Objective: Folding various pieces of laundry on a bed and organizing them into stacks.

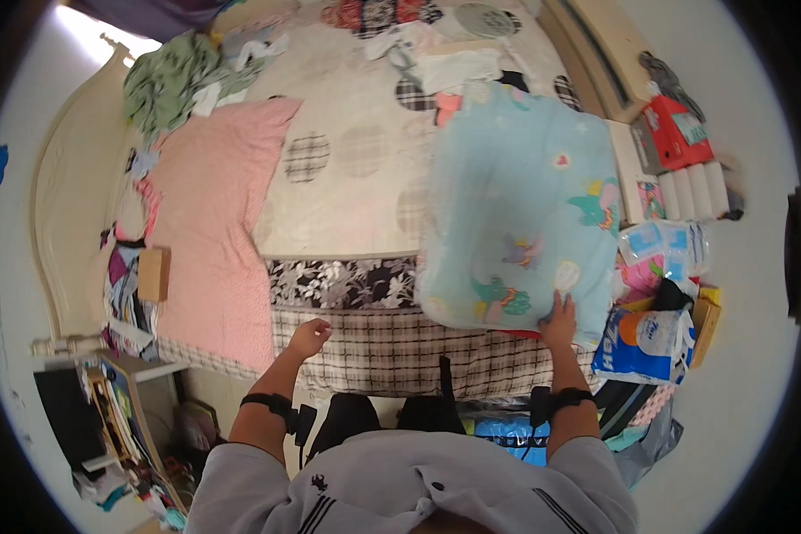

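Note:
A light blue blanket [507, 193] with cartoon figures lies spread over the right part of the bed. My right hand [561, 320] rests on its near edge, fingers apart and pointing away from me. A bit of red shows beneath that edge. My left hand [312, 336] hovers over the plaid fabric [374, 347] at the bed's near side, its fingers curled and nothing seen in them. To its left lies a pink blanket [220, 220], draped down to the near edge. Between the two blankets runs a black and white floral band [347, 282].
A green crumpled cloth [173, 80] is at the far left, near the headboard [73, 193]. A cardboard box [153, 274] lies beside the pink blanket. On the right stand a red box [675, 133] and a blue and white package [646, 344]. Shelves [133, 407] are at lower left.

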Demonstrator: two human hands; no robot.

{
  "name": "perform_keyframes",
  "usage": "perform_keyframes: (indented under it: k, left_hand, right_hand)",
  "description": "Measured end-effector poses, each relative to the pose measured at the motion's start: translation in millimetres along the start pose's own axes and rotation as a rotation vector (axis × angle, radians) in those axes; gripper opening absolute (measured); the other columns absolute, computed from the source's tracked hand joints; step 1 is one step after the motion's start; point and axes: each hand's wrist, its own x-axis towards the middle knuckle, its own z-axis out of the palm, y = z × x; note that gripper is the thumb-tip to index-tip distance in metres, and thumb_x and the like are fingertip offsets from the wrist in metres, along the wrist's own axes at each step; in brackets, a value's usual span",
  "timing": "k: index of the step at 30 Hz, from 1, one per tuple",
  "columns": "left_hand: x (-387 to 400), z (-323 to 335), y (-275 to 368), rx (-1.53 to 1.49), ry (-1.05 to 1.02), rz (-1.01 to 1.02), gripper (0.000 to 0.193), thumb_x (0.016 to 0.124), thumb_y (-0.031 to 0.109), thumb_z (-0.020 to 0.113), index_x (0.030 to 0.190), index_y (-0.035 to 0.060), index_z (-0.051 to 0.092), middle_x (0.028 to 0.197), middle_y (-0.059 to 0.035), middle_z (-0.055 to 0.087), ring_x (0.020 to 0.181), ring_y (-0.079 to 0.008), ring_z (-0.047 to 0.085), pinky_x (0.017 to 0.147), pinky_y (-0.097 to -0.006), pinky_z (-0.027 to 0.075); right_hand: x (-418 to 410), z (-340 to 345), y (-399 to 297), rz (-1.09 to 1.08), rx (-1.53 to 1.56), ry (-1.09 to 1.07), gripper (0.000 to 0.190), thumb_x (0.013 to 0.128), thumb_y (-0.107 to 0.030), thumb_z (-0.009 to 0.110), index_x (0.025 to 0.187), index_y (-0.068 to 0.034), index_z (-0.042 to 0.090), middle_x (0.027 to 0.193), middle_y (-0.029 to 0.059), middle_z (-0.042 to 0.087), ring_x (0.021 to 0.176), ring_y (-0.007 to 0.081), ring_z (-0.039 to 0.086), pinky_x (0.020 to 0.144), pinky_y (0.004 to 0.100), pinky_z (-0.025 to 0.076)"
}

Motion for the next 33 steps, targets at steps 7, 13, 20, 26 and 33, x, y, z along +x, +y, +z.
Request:
perform_keyframes:
  k: [7,13,20,26,33]
  left_hand:
    - [-24.0,-10.5,-89.5,-0.092,0.051,-0.131,0.028,0.073,0.023,0.056,0.093,0.0036,0.057,0.084,-0.0122,0.059,0.079,-0.0251,0.057,0.070,-0.0330,0.044]
    - [-30.8,-30.2,-182.0,-0.211,0.009,-0.151,0.030,0.074,0.024,0.055,0.096,0.0034,0.056,0.087,-0.0139,0.059,0.080,-0.0264,0.056,0.071,-0.0337,0.044]
    - [-46.3,-123.0,-273.8,-0.195,0.086,-0.113,0.027,0.074,0.019,0.054,0.097,0.0039,0.056,0.082,-0.0138,0.059,0.076,-0.0249,0.057,0.068,-0.0331,0.045]
    - [-79.6,-196.1,-393.7,-0.802,0.304,-0.348,0.026,0.075,0.012,0.051,0.098,0.0004,0.054,0.078,-0.0107,0.058,0.063,-0.0157,0.056,0.055,-0.0272,0.046]
    - [-114.1,-219.5,-440.9,-0.926,0.401,-0.521,0.024,0.077,0.011,0.052,0.100,0.0034,0.051,0.082,-0.0051,0.055,0.063,-0.0121,0.054,0.052,-0.0228,0.044]
  right_hand:
    - [7.8,43.3,3.3,0.043,0.144,0.164,0.054,0.061,-0.008,0.058,0.112,0.002,0.043,0.108,0.0212,0.047,0.099,0.0335,0.045,0.084,0.0358,0.038]
    - [-33.5,71.3,-130.2,0.425,1.174,0.002,0.019,0.075,-0.006,0.050,0.094,0.001,0.051,0.075,0.0053,0.056,0.060,0.0120,0.052,0.051,0.0206,0.040]
    - [-96.6,146.1,-330.7,0.560,1.189,-0.381,0.021,0.076,-0.011,0.050,0.097,-0.009,0.051,0.076,0.0019,0.055,0.063,0.0128,0.053,0.051,0.0230,0.041]
    - [-107.4,169.4,-533.4,0.436,1.321,-0.744,0.022,0.076,-0.009,0.051,0.097,-0.007,0.052,0.079,0.0023,0.057,0.065,0.0111,0.054,0.054,0.0221,0.043]
    - [-130.0,132.0,-654.8,0.243,1.219,-0.885,0.021,0.079,-0.011,0.050,0.100,-0.006,0.052,0.085,0.0032,0.057,0.070,0.0113,0.055,0.061,0.0232,0.045]
